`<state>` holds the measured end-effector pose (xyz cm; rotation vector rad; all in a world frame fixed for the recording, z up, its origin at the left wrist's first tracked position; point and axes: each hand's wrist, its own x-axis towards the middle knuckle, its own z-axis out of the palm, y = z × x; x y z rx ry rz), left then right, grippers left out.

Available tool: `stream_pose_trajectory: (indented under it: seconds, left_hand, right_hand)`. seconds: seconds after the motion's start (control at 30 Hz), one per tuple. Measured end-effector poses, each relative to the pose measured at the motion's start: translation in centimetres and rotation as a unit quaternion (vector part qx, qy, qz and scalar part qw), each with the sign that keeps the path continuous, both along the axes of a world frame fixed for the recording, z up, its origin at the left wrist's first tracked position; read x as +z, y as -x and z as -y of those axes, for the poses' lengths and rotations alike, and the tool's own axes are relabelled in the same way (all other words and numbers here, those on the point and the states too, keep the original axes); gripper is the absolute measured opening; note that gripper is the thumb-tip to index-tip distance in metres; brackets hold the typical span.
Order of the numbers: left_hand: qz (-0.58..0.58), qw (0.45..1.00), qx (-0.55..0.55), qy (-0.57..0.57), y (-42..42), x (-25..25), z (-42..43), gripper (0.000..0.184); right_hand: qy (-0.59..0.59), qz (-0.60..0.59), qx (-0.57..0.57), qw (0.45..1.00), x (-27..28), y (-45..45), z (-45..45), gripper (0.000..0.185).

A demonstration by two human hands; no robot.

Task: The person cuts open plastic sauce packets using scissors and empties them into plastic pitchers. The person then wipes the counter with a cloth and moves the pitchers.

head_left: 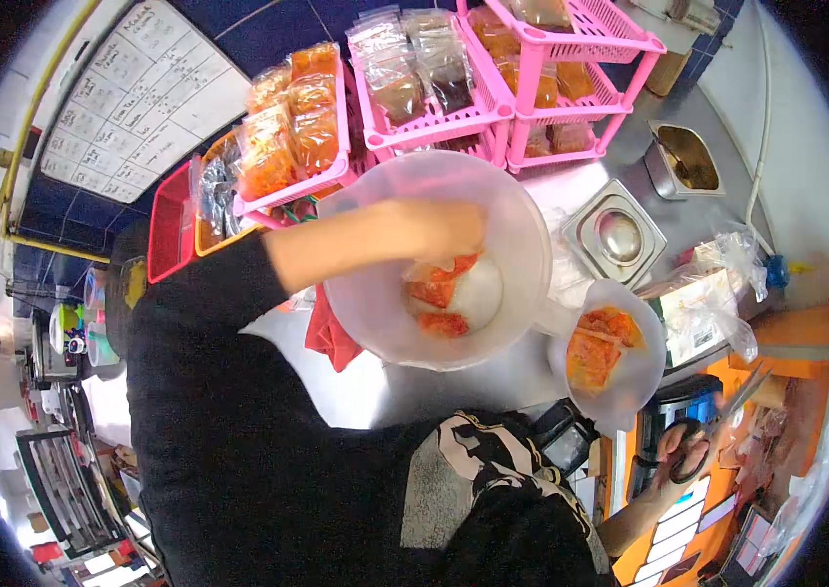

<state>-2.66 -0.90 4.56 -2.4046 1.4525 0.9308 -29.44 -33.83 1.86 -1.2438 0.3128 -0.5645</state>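
My left hand [448, 230], smeared by motion, reaches into a large translucent white tub [375, 323]; its fingers do not show clearly. Right beneath it, small clear packets of red-orange food [442, 293] lie on the tub's bottom. My right hand [686, 455] is out at the lower right, closed around the black handles of a pair of scissors [690, 460], blades pointing up and right. Between the tub and that hand stands a smaller translucent container [641, 386] with orange packets [598, 347] inside.
Pink plastic baskets [434, 132] of filled packets line the back of the steel counter [532, 367]. A lidded steel pan [618, 235] and an open steel pan [683, 161] sit right of the tub. A red cloth [328, 338] lies at its left. A written whiteboard [140, 98] is on the wall.
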Motion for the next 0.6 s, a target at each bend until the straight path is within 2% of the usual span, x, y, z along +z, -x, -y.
stream_pose_trajectory:
  seconds: [0.03, 0.07, 0.1, 0.13, 0.17, 0.23, 0.27, 0.3, 0.33, 0.4, 0.47, 0.53, 0.6]
  left_hand:
    - [0.026, 0.995, 0.037, 0.092, 0.3, 1.5, -1.1, 0.023]
    - [0.032, 0.995, 0.033, 0.091, 0.7, 3.1, -2.0, 0.023]
    - [0.034, 0.974, 0.028, 0.221, 1.5, 4.8, -2.8, 0.022]
    - [0.035, 0.937, 0.02, 0.347, 2.1, 5.9, -3.4, 0.022]
    - [0.04, 0.937, 0.012, 0.347, 2.4, 6.6, -3.9, 0.022]
    - [0.046, 0.896, 0.015, 0.441, 3.0, 7.9, -4.4, 0.021]
    - [0.052, 0.896, 0.007, 0.442, 3.6, 8.7, -4.5, 0.021]
    - [0.025, 0.889, 0.098, 0.447, 4.4, 9.7, -4.6, 0.02]
    - [-0.001, 0.874, 0.189, 0.449, 5.1, 10.4, -4.8, 0.02]
    - [-0.01, 0.86, 0.203, 0.468, 5.7, 11.0, -5.0, 0.018]
    - [-0.104, 0.786, 0.269, 0.547, 5.9, 10.9, -4.9, 0.023]
    - [-0.119, 0.775, 0.256, 0.566, 5.5, 10.4, -5.1, 0.021]
    - [-0.152, 0.747, 0.319, 0.564, 5.6, 10.3, -5.0, 0.014]
  right_hand:
    - [-0.001, 0.006, -0.002, 1.0, -0.2, -0.2, 0.1, 0.058]
    - [0.041, 0.039, 0.085, 0.995, -0.9, -0.6, 0.2, 0.048]
    - [0.083, 0.07, 0.17, 0.979, -1.4, -0.9, 0.2, 0.04]
    - [0.081, 0.002, 0.148, 0.986, -0.2, -1.5, -1.5, 0.039]
    - [0.076, -0.065, 0.129, 0.987, 0.9, -2.1, -3.2, 0.04]
    - [-0.103, -0.203, 0.176, 0.958, 4.4, -3.7, -6.8, 0.05]
    - [-0.173, -0.244, 0.203, 0.933, 5.0, -4.1, -7.4, 0.056]
    - [0.074, -0.067, 0.322, 0.941, 3.7, -3.9, -7.7, 0.059]
    - [0.078, -0.057, 0.318, 0.943, 3.4, -3.9, -7.4, 0.059]
    - [0.189, -0.114, 0.421, 0.88, 4.8, -5.7, -8.3, 0.059]
    - [0.224, -0.071, 0.42, 0.877, 5.2, -7.2, -8.8, 0.06]
    - [0.232, -0.06, 0.497, 0.834, 5.4, -8.8, -8.6, 0.057]
    - [0.209, -0.06, 0.515, 0.829, 6.4, -9.5, -9.1, 0.054]
